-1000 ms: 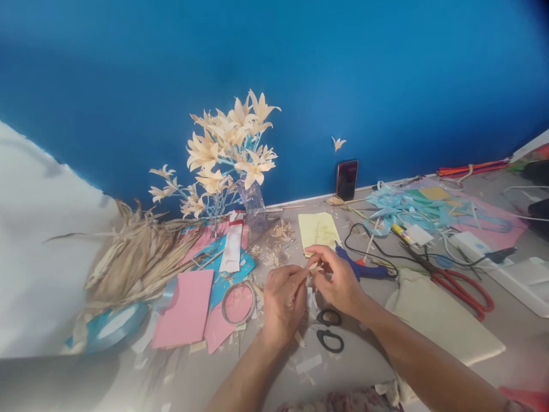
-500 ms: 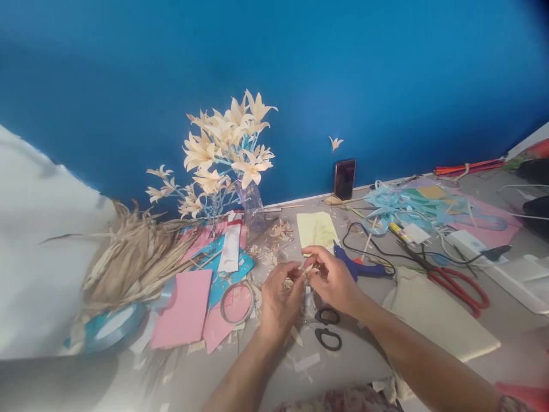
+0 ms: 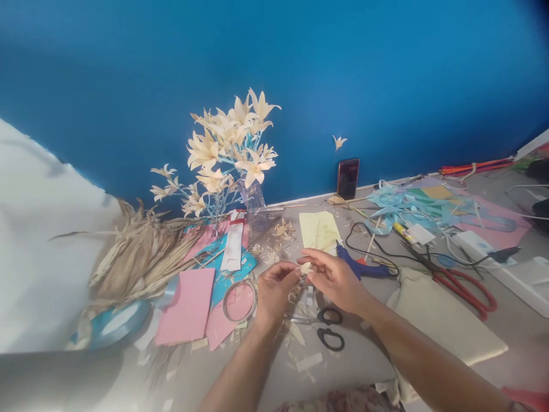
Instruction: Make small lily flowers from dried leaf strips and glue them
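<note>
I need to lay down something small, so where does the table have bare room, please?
Two small bare patches of table show: one between the black-handled scissors and right forearm, the other between the cream pad and white plastic strip. Crowded: left of the left hand, with pink paper, tape roll and dried husks; upper right, with blue ribbon.

Looks like a craft workspace. Has a table (image 3: 360,360) strewn with cut scraps (image 3: 309,361), glue gun (image 3: 362,268), black-handled scissors (image 3: 327,328), ribbon spool (image 3: 122,320) and dried leaves (image 3: 137,252).
</note>
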Motion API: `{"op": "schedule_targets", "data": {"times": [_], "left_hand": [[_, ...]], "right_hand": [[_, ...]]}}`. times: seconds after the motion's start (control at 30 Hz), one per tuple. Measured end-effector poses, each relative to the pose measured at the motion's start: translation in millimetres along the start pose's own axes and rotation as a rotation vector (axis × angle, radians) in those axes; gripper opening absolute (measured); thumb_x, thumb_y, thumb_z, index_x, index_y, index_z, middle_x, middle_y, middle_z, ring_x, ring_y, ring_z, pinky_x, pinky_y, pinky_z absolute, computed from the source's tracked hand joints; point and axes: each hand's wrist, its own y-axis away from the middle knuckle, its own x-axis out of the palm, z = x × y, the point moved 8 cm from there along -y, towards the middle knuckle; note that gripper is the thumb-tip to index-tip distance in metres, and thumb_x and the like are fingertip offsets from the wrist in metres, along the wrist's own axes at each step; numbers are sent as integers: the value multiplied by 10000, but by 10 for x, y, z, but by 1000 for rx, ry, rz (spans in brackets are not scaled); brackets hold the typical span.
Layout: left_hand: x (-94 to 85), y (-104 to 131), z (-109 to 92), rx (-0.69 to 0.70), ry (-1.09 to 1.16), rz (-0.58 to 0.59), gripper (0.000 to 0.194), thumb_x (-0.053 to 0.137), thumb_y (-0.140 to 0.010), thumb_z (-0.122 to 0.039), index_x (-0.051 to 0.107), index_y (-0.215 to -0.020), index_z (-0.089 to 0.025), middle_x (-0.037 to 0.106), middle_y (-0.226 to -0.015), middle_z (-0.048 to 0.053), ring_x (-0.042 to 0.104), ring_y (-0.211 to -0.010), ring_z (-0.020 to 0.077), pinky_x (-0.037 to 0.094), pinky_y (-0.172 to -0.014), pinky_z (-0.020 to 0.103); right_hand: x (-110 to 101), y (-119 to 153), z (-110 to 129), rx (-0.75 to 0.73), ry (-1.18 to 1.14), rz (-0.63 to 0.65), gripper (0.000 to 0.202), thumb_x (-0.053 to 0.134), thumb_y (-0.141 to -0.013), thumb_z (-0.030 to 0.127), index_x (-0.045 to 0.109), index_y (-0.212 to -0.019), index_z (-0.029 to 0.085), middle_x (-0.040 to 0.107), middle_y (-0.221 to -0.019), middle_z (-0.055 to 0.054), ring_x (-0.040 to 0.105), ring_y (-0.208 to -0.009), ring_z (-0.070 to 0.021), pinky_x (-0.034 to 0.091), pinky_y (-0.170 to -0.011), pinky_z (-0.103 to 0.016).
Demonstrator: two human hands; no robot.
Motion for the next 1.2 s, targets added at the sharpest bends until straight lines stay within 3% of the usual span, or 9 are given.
{"op": "schedule_targets", "data": {"times": [0.13,0.3,0.4,0.57,0.73,0.87,1.0,1.1,1.2], "left_hand": [[38,1,65,-120,204,21,179,811,-648,-250,686,-724,-146,653,-659,-4,582,-605,109,471,-649,249],[91,20,104,-238,359,65,211,825,-615,-224,657,-715,-145,678,-665,13,586,-563,95,458,-618,229],[133,41,111,-253,288,118,179,810,-605,-200,663,-688,-141,671,-615,18,568,-531,93,428,-581,216],[122,63,16,-113,-32,100,44,723,-632,-167,688,-633,-141,643,-559,8,529,-521,97,381,-547,215],[84,60,-86,27,-262,41,45,653,-650,-155,687,-620,-161,637,-564,-2,531,-542,123,390,-548,235],[84,61,-65,45,-311,27,60,673,-664,-194,697,-622,-159,641,-569,3,526,-539,123,402,-547,241],[72,59,-35,32,-339,9,83,681,-676,-216,713,-634,-152,645,-570,2,532,-530,115,398,-529,227],[36,44,-6,-7,-305,-25,61,696,-662,-198,723,-646,-145,641,-554,-4,526,-507,101,390,-506,210],[3,26,95,-129,-28,-60,85,755,-629,-188,723,-673,-123,650,-556,7,545,-494,94,427,-512,203]], "right_hand": [[-28,26,143,-73,111,4,471,572,-832,184,572,-1301,229,670,-1230,-83,659,-839,-183,551,-661,-282],[-152,14,147,-97,44,-58,331,555,-865,226,627,-1188,236,681,-1143,-58,616,-842,-175,515,-646,-265],[-207,-16,74,-54,31,-90,191,533,-907,292,675,-999,204,695,-960,-46,580,-695,-151,479,-599,-264],[-204,-23,222,-169,170,-54,300,492,-961,397,689,-866,192,633,-784,-32,546,-678,-155,402,-577,-265],[-157,-10,250,-215,323,-40,108,591,-853,227,686,-903,221,613,-870,-26,541,-691,-149,409,-602,-265],[-120,2,186,-259,483,-115,172,618,-768,112,667,-877,235,608,-925,-23,580,-789,-170,437,-669,-279],[-57,24,230,-365,549,-126,154,575,-781,62,602,-797,213,598,-953,-50,597,-906,-201,468,-779,-324],[15,49,303,-476,584,-79,153,535,-838,60,574,-828,207,593,-1044,-85,591,-979,-215,482,-838,-358],[88,88,351,-585,673,-75,149,507,-890,68,575,-855,197,588,-1098,-112,572,-1029,-234,478,-882,-399]]}}
